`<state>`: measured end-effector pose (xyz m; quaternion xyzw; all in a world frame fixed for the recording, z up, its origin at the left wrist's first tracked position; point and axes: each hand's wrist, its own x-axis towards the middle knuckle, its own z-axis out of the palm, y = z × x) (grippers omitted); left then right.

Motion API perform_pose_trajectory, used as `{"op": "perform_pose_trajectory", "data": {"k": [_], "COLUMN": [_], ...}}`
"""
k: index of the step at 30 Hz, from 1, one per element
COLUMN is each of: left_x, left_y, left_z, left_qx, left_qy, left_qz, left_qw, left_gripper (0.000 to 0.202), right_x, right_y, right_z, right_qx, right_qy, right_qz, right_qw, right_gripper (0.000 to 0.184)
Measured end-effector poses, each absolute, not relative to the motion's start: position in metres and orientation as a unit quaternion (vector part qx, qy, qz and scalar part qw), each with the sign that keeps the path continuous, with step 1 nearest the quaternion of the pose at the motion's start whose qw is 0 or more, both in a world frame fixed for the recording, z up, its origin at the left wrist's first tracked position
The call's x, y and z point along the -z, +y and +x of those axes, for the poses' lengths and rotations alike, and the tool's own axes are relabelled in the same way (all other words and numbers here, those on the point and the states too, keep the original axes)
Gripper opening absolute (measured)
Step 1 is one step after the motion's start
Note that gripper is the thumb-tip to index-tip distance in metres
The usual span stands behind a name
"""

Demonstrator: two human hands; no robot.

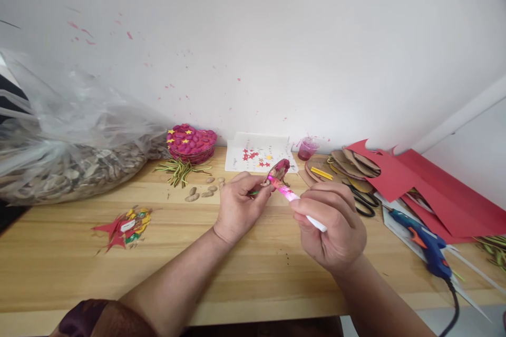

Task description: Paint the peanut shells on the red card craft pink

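My left hand (242, 202) pinches a small rounded craft piece (279, 170), brown and bumpy with magenta paint along its upper edge. A bit of green shows by the left fingers. In my right hand (334, 221) is a paintbrush (290, 196) with a white handle stained pink. Its tip end meets the lower side of the piece, and the bristles are hidden. Behind the hands, a sheet of white paper (233, 160) carries small red and yellow stars. A plastic cup of magenta paint (307, 148) stands by the wall.
Left lie a plastic bag of shells (79, 163), a magenta heart-shaped piece (193, 142), green stems (182, 171), several peanuts (192, 197) and scraps with a red star (114, 230). Right are cardboard pieces (351, 163), scissors (366, 202), red paper (438, 184) and a corded blue glue gun (421, 242).
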<state>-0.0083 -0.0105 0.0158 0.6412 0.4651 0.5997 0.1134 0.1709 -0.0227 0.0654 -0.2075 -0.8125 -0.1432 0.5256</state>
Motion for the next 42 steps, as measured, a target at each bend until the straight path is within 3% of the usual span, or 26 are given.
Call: {"op": "perform_pose_trajectory", "data": {"k": [42], "left_x": [-0.010], "left_y": [-0.008], "left_z": [-0.008], "left_qx": [-0.618], "left_qy": [0.453], "left_qz": [0.623], "left_qw": [0.155], "left_gripper": [0.004], "right_x": [-0.060], "right_y": [-0.012], "right_z": [0.181], "right_qx": [0.095], "right_qy": [-0.766], "right_qz": [-0.244], "right_qw": [0.587], "right_gripper": [0.022]}}
